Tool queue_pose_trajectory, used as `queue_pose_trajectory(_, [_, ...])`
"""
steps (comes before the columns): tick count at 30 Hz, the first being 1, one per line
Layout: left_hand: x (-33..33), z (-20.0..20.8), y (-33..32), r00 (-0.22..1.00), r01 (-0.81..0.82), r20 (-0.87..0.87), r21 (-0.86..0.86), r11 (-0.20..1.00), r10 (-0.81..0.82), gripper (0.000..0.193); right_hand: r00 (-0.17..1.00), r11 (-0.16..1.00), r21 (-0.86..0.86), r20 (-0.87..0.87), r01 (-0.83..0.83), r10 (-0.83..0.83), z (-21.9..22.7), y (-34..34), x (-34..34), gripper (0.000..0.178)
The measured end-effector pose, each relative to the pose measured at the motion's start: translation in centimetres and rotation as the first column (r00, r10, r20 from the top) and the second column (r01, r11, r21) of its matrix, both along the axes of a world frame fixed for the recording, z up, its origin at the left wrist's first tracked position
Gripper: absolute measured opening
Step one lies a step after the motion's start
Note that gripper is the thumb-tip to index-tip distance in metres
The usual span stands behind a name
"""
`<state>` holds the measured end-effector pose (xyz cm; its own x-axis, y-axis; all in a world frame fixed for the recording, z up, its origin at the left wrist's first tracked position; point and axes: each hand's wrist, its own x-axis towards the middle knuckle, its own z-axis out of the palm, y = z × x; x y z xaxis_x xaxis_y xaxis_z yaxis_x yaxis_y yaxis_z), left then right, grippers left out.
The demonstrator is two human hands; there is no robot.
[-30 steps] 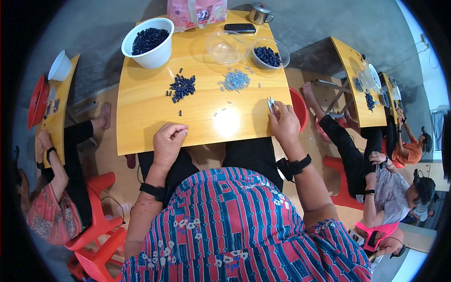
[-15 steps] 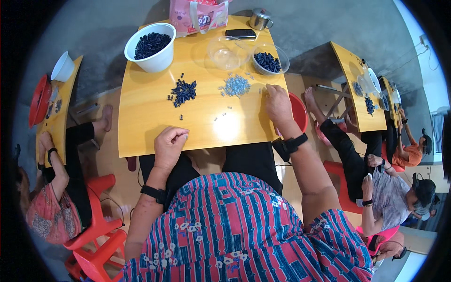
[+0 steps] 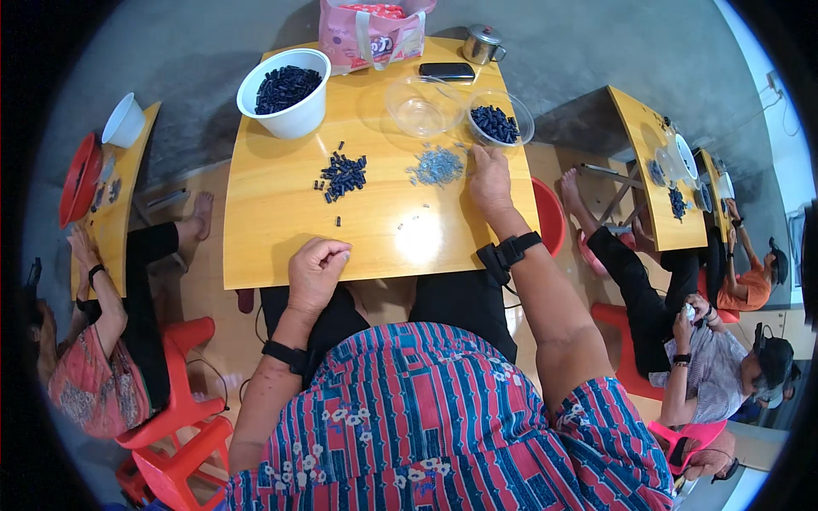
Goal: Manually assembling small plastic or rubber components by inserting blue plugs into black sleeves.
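Observation:
My left hand rests at the table's near edge, thumb and fingers pinched together; a tiny pale spot shows at the fingertips, too small to name. My right hand is on the table's right side, fingers closed, just below a clear plastic bowl of short dark-blue tubes. What it holds, if anything, is hidden. Left of its fingertips spreads a heap of small clear pieces. A pile of dark tubes lies left of that, with one loose tube nearer me.
A white tub full of dark tubes stands far left. An empty clear bowl, a phone, a metal cup and a pink bag are at the back. A red bucket stands beside the table. Other people work at tables on both sides.
My right hand has moved left and away from me, closer to the clear heap and the bowl. My left hand keeps its pinch in nearly the same place. The view has shifted slightly.

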<state>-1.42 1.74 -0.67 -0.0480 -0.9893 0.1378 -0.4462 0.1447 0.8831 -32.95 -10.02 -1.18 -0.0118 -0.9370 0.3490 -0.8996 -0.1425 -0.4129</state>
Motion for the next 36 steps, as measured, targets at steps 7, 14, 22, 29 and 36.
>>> queue_pose_trajectory(7, [0.0, 0.2, 0.2, 1.0, 0.016, 0.006, 0.043, 0.999, -0.016, 0.007, 0.979, 0.997, 0.014, 0.191, -0.075, 0.071, -0.8, -0.2, 1.9, 0.047])
queue_pose_trajectory(14, [0.0, 0.1, 0.1, 0.999, 0.031, -0.02, 0.035, 0.999, -0.03, 0.007, 0.974, 0.977, -0.15, 0.146, -0.151, 0.173, -1.2, -1.1, 3.2, 0.043])
queue_pose_trajectory(22, [0.0, 0.2, 0.2, 0.999, 0.034, -0.007, 0.027, 0.999, -0.033, 0.006, 0.942, 0.95, -0.016, 0.128, -0.31, 0.31, -0.6, -1.2, 3.5, 0.051])
queue_pose_trajectory(29, [-0.1, 0.1, 0.3, 1.0, 0.023, -0.013, 0.019, 1.0, -0.023, 0.007, 0.891, 0.911, -0.007, 0.206, -0.412, 0.404, -0.1, -0.5, 3.7, 0.053])
queue_pose_trajectory(36, [0.0, -0.3, 0.3, 0.999, 0.022, -0.028, 0.034, 0.999, -0.021, 0.006, 0.919, 0.896, -0.316, 0.136, -0.313, 0.37, 2.1, 0.1, 1.6, 0.037])
